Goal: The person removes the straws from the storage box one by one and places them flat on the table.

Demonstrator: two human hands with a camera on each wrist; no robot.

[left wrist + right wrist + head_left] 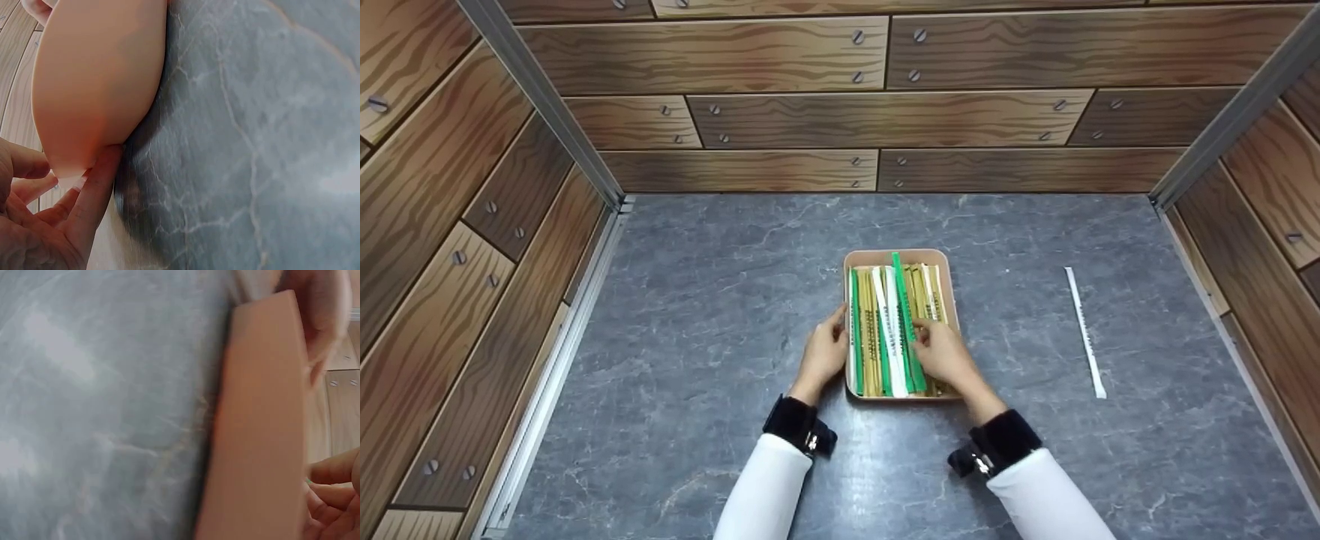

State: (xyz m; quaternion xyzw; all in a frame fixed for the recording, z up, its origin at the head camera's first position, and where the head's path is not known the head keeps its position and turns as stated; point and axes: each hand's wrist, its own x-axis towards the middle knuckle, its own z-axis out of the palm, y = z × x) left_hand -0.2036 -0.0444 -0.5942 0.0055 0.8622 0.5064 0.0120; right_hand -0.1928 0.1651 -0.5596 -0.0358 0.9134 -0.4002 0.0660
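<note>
A peach-coloured tray holds several long, slim wrapped straws in green, gold and white, with dark print along them. My left hand grips the tray's left side; in the left wrist view its thumb is at the rim and a finger lies low against the outer wall. Inside the tray's right half, my right hand pinches a green wrapped straw, which lies slightly aslant over the others. The right wrist view shows the right fingers beyond the tray's wall, their tips mostly hidden.
A single white wrapped straw lies on the grey marbled table to the right of the tray. Wood-patterned panels stand at the back and both sides, with metal edging along the left.
</note>
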